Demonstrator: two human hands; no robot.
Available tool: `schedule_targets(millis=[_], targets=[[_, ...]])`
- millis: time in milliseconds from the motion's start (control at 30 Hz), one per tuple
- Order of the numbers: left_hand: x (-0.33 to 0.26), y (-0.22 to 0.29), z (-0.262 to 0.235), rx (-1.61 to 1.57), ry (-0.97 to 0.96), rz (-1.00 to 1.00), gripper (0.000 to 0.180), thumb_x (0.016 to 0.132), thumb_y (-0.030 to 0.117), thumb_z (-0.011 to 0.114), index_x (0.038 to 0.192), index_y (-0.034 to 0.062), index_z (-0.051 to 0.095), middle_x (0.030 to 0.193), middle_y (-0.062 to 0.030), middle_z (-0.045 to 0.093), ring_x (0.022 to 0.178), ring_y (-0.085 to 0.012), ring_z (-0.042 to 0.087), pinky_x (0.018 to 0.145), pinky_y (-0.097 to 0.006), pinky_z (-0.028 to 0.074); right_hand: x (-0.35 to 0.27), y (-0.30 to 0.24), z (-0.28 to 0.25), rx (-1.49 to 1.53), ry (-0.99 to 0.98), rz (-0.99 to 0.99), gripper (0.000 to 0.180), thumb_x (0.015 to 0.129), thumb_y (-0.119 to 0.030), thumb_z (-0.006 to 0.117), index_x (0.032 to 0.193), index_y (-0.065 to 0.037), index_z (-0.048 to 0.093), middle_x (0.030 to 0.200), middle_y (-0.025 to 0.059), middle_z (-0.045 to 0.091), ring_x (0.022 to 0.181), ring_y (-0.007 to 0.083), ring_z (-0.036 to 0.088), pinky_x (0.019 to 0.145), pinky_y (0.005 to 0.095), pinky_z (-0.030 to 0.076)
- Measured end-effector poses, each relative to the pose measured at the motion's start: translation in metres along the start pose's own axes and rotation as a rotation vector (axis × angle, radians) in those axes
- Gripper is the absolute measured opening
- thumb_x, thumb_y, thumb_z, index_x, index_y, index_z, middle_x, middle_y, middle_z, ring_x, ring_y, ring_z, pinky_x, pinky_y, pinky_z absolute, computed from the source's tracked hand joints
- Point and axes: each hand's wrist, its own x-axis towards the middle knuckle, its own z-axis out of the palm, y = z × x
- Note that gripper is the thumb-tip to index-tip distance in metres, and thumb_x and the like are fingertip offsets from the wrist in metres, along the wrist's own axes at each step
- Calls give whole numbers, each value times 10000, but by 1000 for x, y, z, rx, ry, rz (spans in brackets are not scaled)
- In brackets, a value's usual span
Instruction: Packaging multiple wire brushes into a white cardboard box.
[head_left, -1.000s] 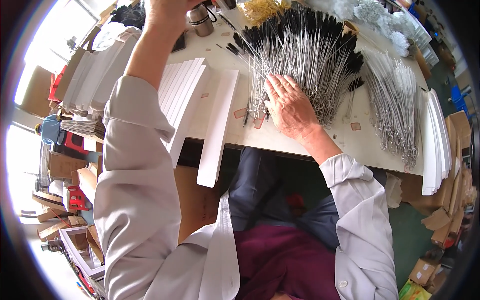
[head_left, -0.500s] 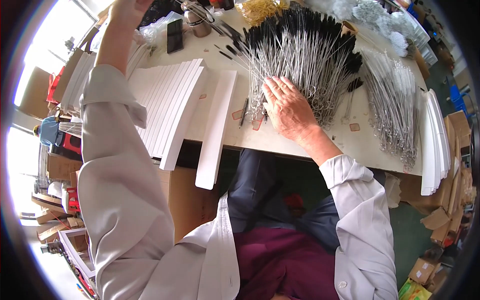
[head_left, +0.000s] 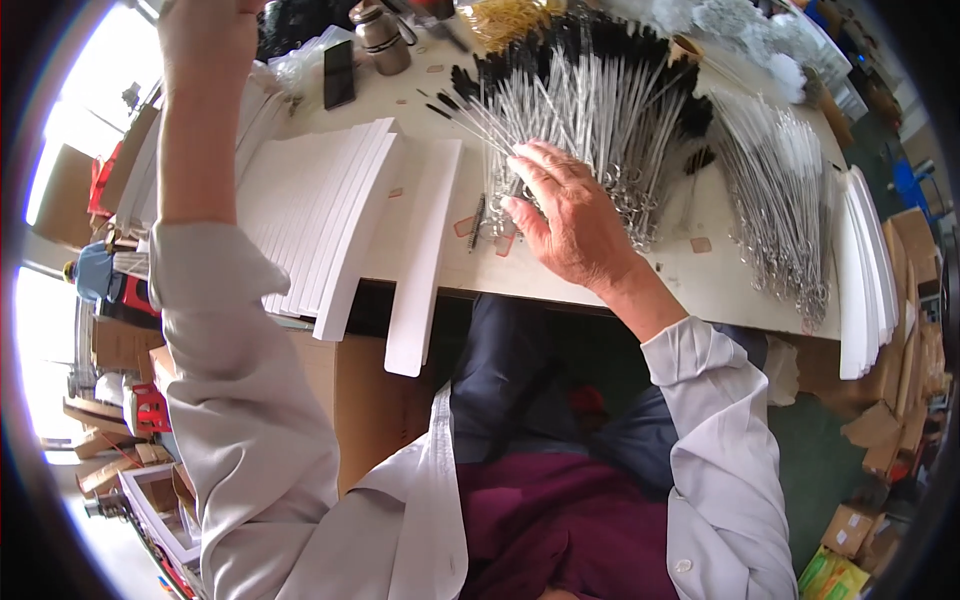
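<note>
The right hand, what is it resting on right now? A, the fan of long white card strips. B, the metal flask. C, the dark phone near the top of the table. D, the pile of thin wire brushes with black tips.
D: the right hand lies spread on the pile of wire brushes, to the right of the white card strips and well below the phone and flask.

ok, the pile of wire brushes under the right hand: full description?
The pile of wire brushes is a fanned heap of thin, silvery twisted-wire stems with black bristle heads pointing away from the person and small loop ends toward them. It lies flat on the pale table. The right hand rests on its near edge, fingers spread.
</note>
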Motion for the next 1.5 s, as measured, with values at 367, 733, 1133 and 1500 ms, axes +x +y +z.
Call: schedule_targets(millis=[367,733,1133,1500], targets=[[-152,23,142,-689,-461,-188,181,1048,123,424,1011,-11,539,1319,-359,590,1219,-420,633,961,-457,564,-7,-36,-109,1592,373,547,979,1007,-711,452,1424,174,408,1297,289,621,1184,324,649,993,431,548],[-292,5,217,-310,-566,-540,19,1001,-28,601,993,-36,616,1070,-169,706,887,-165,689,782,-297,576,-108,0,-132,1595,928,851,510,1116,-455,432,1276,15,548,808,72,638,663,188,600,645,361,532],[-362,-25,292,-200,-903,-955,127,1008,77,613,1012,-37,669,916,-89,719,809,-127,687,727,-280,586,-184,49,-174,514,921,989,356,1053,-344,609,1002,-4,700,698,1,573,591,97,523,564,270,440],[-353,-30,305,-137,-941,-868,117,966,66,646,986,-42,686,875,-77,733,795,-108,700,723,-251,563,-266,168,-250,-199,571,1265,285,904,-283,743,939,0,752,754,159,725,695,279,711,725,404,554]])
